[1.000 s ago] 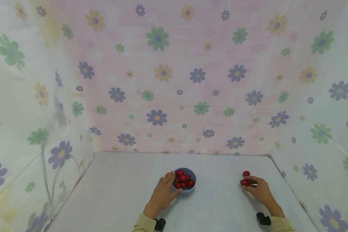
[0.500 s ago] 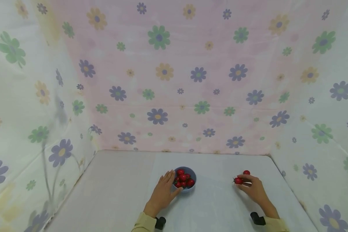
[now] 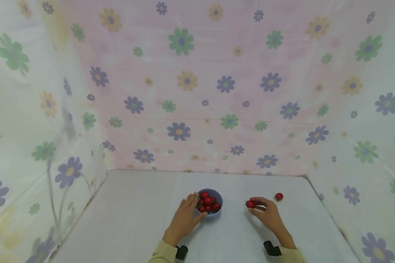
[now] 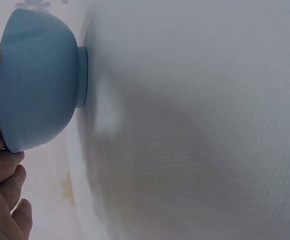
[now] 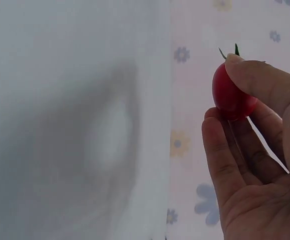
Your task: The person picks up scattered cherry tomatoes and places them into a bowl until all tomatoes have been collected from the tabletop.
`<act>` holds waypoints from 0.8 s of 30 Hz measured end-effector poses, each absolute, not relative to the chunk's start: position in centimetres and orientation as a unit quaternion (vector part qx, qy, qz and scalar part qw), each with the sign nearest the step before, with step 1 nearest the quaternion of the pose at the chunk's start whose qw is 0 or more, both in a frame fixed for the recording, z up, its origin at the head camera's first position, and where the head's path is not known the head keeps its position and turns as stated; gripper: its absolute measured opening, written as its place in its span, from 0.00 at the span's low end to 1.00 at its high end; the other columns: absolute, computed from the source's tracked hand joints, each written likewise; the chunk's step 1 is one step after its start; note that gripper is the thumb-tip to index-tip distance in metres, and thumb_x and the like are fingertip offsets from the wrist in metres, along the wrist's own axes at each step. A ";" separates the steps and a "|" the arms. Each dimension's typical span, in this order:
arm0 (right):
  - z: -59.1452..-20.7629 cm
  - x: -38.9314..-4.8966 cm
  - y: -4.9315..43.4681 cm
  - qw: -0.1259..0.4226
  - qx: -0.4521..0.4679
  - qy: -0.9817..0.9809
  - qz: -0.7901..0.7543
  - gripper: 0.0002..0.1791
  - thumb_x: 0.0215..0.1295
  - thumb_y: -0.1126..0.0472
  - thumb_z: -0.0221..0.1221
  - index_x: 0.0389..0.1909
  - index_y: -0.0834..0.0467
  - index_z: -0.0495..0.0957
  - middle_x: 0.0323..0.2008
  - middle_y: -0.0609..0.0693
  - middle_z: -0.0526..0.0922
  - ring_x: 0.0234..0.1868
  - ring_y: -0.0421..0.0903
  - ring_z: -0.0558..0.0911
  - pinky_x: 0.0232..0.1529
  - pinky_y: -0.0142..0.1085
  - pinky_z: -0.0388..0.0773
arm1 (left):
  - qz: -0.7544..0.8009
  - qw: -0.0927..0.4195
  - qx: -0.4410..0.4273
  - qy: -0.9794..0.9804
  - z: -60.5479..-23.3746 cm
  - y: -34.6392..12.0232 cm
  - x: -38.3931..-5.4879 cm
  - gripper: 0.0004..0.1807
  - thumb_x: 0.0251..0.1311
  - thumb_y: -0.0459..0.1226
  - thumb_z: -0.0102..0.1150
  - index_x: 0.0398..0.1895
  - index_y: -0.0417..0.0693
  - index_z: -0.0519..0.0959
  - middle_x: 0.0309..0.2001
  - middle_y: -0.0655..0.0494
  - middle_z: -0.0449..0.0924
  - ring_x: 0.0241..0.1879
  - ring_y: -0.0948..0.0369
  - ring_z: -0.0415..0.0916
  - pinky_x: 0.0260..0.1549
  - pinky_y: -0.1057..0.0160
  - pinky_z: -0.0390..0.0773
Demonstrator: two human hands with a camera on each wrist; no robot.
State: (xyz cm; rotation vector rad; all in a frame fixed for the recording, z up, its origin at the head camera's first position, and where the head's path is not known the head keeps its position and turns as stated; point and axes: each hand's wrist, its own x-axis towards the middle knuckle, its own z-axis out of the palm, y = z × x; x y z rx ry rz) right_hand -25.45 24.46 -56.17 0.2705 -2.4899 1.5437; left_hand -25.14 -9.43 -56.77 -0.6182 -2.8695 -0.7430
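A blue bowl [image 3: 219,212] holding several red cherry tomatoes [image 3: 207,201] stands on the white table. My left hand [image 3: 183,219] holds it at the left side of the rim, thumb toward the front. From the side, the left wrist view has the bowl [image 4: 40,80] upright on its foot, with the thumb and fingers [image 4: 5,165] at its rim. Right of the bowl, my right hand [image 3: 266,213] pinches one cherry tomato [image 3: 250,204]. The right wrist view shows this tomato [image 5: 230,92] between thumb and fingertips, green stem up, raised above the table.
Another cherry tomato [image 3: 278,197] lies on the table [image 3: 131,215] behind and to the right of my right hand. Flower-printed cloth walls [image 3: 204,146] close off the back and both sides of the table.
My right hand has carried its cherry tomato left toward the bowl, away from the other tomato on the table. The left hand has stayed at the bowl.
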 end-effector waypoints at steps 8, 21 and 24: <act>-56.0 -25.4 21.2 0.112 0.134 -0.829 0.532 0.22 0.53 0.75 0.72 0.52 0.68 0.82 0.47 0.57 0.87 0.48 0.52 0.86 0.50 0.41 0.86 | -0.246 0.056 -0.204 -0.946 -56.8 -9.5 -25.1 0.45 0.71 0.60 0.52 0.77 0.35 0.61 0.77 0.41 0.59 0.78 0.44 0.55 0.75 0.40 0.56; -55.0 -25.3 16.6 0.168 0.216 -0.793 0.544 0.22 0.54 0.75 0.71 0.51 0.62 0.82 0.48 0.57 0.87 0.47 0.53 0.87 0.51 0.41 0.86 | -0.244 0.066 -0.207 -0.945 -56.7 -9.5 -24.9 0.45 0.71 0.60 0.52 0.76 0.34 0.62 0.77 0.40 0.61 0.77 0.43 0.57 0.74 0.39 0.58; -54.9 -25.6 15.6 0.164 0.227 -0.788 0.549 0.22 0.55 0.73 0.72 0.52 0.61 0.82 0.49 0.56 0.86 0.49 0.52 0.86 0.52 0.39 0.85 | -0.242 0.067 -0.206 -0.946 -56.7 -9.6 -25.1 0.44 0.71 0.60 0.53 0.76 0.34 0.62 0.77 0.41 0.61 0.77 0.44 0.57 0.74 0.39 0.58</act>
